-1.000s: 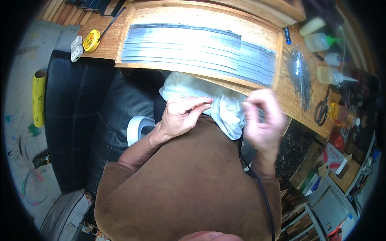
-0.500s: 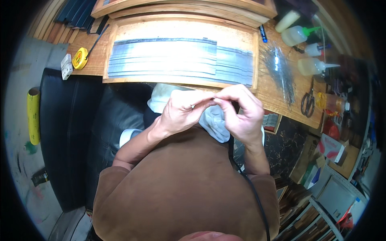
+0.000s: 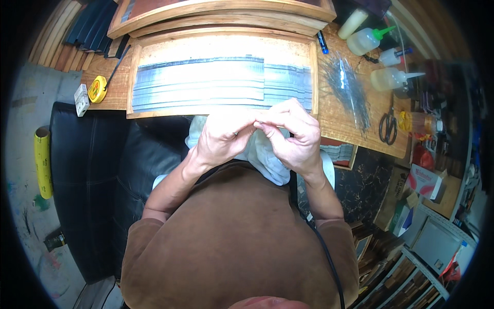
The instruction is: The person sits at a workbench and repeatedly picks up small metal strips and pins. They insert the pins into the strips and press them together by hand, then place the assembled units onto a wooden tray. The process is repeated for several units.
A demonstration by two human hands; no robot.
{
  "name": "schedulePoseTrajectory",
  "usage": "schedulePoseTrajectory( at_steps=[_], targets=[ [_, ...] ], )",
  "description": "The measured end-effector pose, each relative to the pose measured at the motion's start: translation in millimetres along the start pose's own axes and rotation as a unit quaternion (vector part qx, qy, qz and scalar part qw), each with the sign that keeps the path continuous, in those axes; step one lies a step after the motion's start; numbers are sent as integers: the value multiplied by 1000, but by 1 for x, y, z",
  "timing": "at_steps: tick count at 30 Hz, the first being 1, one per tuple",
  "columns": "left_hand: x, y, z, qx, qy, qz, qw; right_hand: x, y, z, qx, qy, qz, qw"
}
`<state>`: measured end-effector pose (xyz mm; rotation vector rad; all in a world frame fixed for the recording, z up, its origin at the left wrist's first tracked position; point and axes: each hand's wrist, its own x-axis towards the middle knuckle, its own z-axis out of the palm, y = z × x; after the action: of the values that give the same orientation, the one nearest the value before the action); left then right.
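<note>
Both hands closer together, fingertips touching over crumpled white cloth (image 3: 267, 157)

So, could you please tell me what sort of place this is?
Most likely a small craft workshop: a wooden workbench carries squeeze bottles, scissors and a yellow tape measure.

Both forearms rise from the lower edge and meet at centre. The left hand (image 3: 222, 138) and right hand (image 3: 294, 135) touch, fingers curled inward, fingertips seemingly pinched together.
</note>
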<state>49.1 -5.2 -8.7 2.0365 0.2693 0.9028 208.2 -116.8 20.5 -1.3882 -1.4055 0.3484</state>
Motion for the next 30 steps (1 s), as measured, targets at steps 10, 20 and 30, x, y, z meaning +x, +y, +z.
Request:
schedulePoseTrajectory(
  at_steps=[10,20,30],
  targets=[
    [-28,21,-12,-248,-185,-303,901,-47,-11,16,111,9,215,970],
    [-42,-30,0,-421,-166,-495,741,-74,45,55,427,40,460,777],
    [-77,6,-7,-118,-86,-231,962,-66,-2,54,136,29,162,977]
  ],
)
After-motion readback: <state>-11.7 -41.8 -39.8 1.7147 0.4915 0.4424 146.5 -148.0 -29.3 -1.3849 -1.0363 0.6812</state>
